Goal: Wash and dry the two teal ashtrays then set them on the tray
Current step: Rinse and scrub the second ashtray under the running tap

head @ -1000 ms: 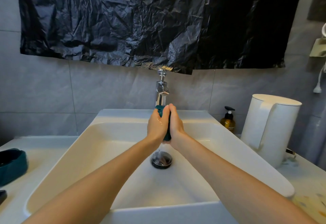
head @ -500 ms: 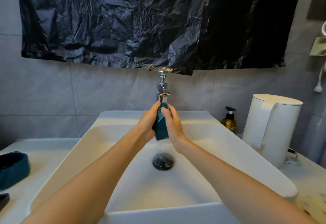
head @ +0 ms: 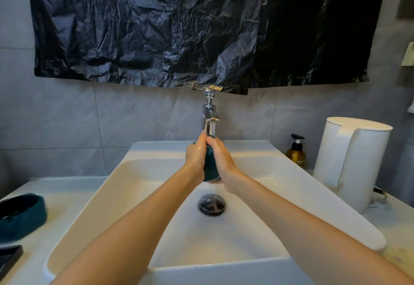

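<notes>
**Ashtray on edge under the running tap**

Head view. Both hands meet at the far middle of the white sink (head: 291, 172), right under the chrome tap (head: 210, 114). A thin stream of water falls onto the top of the teal ashtray (head: 210, 166) pressed between them. Left hand (head: 196, 158) is curled around the ashtray's left face, right hand (head: 220, 161) wrapped over its right face; both gripping it, wet. The ashtray stands on edge, likely so the water runs down both faces and drains off the lower rim rather than pooling inside. It is held above the drain plug (head: 212, 204), so the runoff drops straight into the basin.

Second teal ashtray (head: 21, 216) sits on the counter at near left, well apart from the sink bowl; presumably parked within reach for its turn. A dark object at the bottom left corner may be the tray, too cropped to tell.

Right side: amber pump bottle (head: 296, 154) by the wall, white kettle (head: 351, 163) nearer. Neither is touched. Black plastic sheet (head: 201, 27) hangs over the wall above.

Judgement: rinsing of the first ashtray; drying not yet begun.
</notes>
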